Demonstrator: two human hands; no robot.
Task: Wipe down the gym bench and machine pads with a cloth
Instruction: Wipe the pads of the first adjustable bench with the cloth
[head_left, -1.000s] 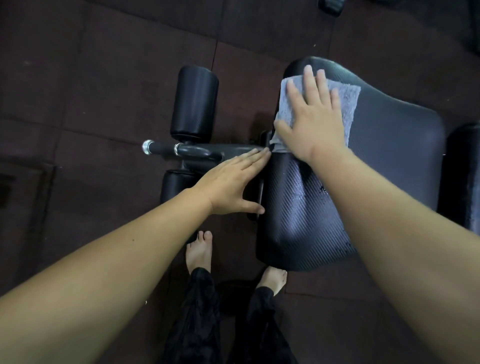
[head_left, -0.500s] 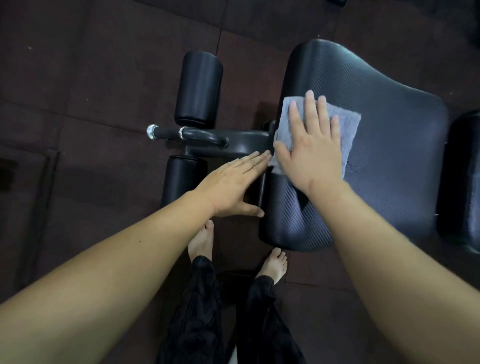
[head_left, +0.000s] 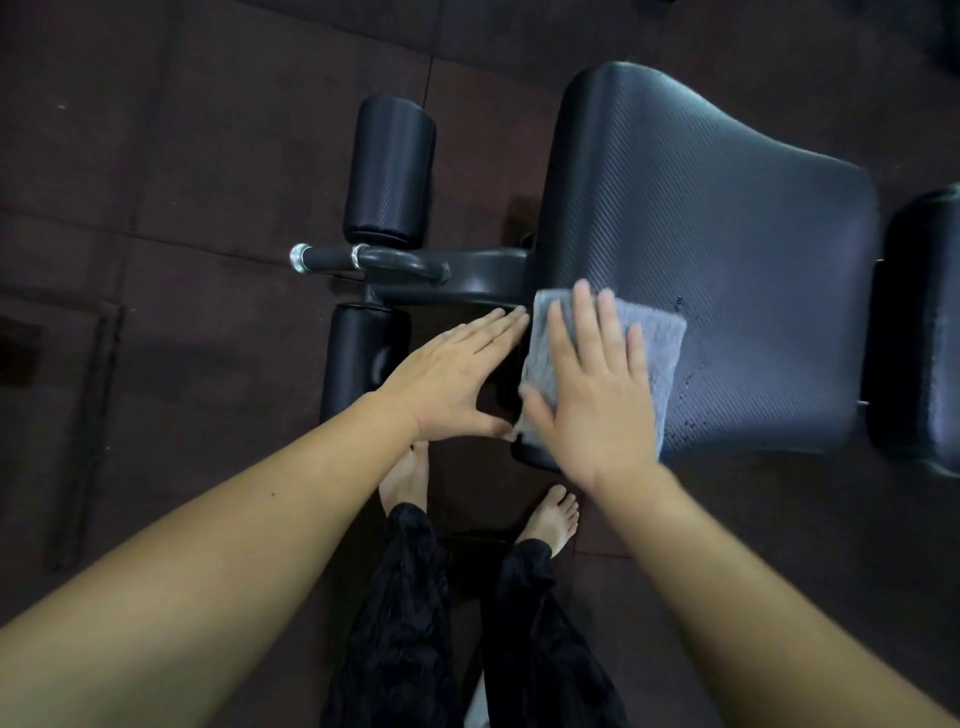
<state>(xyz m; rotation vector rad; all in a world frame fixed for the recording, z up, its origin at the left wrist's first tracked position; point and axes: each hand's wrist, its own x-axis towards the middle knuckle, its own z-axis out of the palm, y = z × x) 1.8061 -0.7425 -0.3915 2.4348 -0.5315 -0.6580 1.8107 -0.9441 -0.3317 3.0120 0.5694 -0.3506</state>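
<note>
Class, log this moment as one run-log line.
phase: wiping | right hand: flat on grey cloth, near corner of seat pad | left hand: open, at pad's left edge | roller pads: untouched

The tabletop (head_left: 727, 260) is bare across its far and right areas, open to a flat hand; only its near-left corner is occupied, by the cloth (head_left: 657, 358) under the right hand (head_left: 587, 395). Left of that edge, passage is blocked by the left hand (head_left: 447, 384), the frame bar (head_left: 447, 280) and two roller pads (head_left: 389, 171) (head_left: 358, 358). A second pad (head_left: 930, 322) bounds the right side across a narrow gap, and bare feet (head_left: 550, 514) stand on the floor (head_left: 182, 156) near the edge.
</note>
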